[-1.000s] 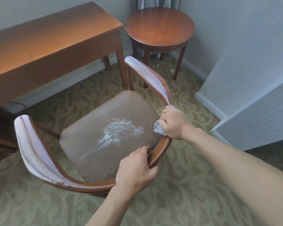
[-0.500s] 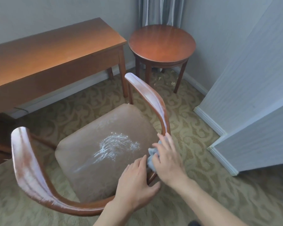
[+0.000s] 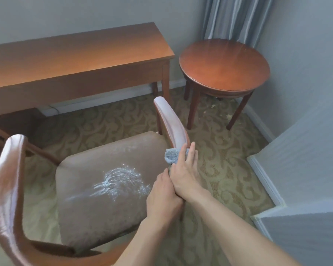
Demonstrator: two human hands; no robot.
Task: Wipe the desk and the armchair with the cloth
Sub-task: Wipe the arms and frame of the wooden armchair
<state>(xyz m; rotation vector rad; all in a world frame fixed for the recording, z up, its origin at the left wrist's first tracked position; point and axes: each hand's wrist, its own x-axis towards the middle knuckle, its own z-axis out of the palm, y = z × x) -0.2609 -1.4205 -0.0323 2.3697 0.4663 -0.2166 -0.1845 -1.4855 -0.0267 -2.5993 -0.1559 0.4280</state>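
Right hand (image 3: 183, 169) flat on fluffy grey cloth (image 3: 172, 155) against curved wooden armrest (image 3: 172, 123)

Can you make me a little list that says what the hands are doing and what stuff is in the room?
right hand: pressing the cloth flat on the armchair's right armrest
left hand: on the chair frame just behind the right hand, touching it
armchair seat: brown, with a white smear in the middle
left armrest: shiny, nobody touching it
desk: wooden, against the wall
round table: in the corner, next to the desk
floor: patterned carpet
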